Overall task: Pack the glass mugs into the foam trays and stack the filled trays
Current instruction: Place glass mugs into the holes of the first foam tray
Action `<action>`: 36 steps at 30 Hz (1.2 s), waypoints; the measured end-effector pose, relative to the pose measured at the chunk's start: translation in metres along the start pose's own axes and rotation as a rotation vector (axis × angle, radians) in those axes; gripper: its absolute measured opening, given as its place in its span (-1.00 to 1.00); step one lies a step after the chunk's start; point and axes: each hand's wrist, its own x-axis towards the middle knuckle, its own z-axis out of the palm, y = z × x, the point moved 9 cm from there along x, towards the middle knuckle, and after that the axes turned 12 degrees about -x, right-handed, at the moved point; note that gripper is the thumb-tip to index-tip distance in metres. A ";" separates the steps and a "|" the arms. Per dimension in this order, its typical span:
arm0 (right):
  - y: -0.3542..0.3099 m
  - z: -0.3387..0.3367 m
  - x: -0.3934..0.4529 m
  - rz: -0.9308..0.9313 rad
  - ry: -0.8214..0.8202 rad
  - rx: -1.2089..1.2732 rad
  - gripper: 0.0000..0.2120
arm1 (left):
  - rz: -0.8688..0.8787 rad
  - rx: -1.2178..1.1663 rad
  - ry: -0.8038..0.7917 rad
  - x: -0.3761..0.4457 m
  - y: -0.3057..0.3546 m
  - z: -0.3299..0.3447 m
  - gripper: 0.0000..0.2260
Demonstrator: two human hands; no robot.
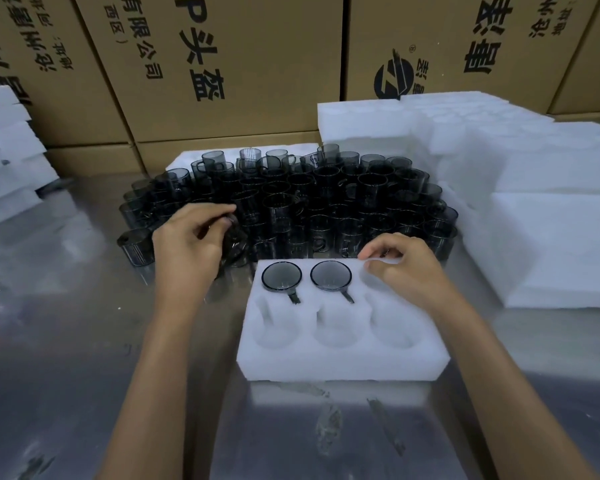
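A: Left hand (187, 244) status?
B: Fingers curled round a mug (234, 242), just left of the foam tray (340, 362). 2 of 6 pockets filled.
A: Right hand (404, 268)?
B: Pinching the tray's far-right edge (holding no mug), beside the empty pocket (374, 277), rightward of the mug.

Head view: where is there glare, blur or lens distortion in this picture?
Head view: soft glare smears across the metal table; the white foam tray stacks are washed out; the mug gripped by the left hand is blurred; the cardboard boxes lean from wide-angle distortion.
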 end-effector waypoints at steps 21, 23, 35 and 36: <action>-0.035 -0.007 -0.012 0.014 -0.041 0.537 -0.83 | 0.330 0.019 -0.465 -0.063 0.077 0.122 -0.47; -0.031 -0.011 -0.010 0.012 -0.001 0.469 -0.83 | 0.195 0.037 -0.521 -0.061 0.060 0.126 -0.36; -0.024 -0.016 -0.009 -0.039 0.045 0.195 -0.89 | -0.085 0.002 -0.652 -0.066 0.025 0.134 -0.41; -0.024 -0.015 -0.009 -0.040 0.044 0.184 -0.90 | -0.097 -0.006 -0.658 -0.066 0.024 0.134 -0.41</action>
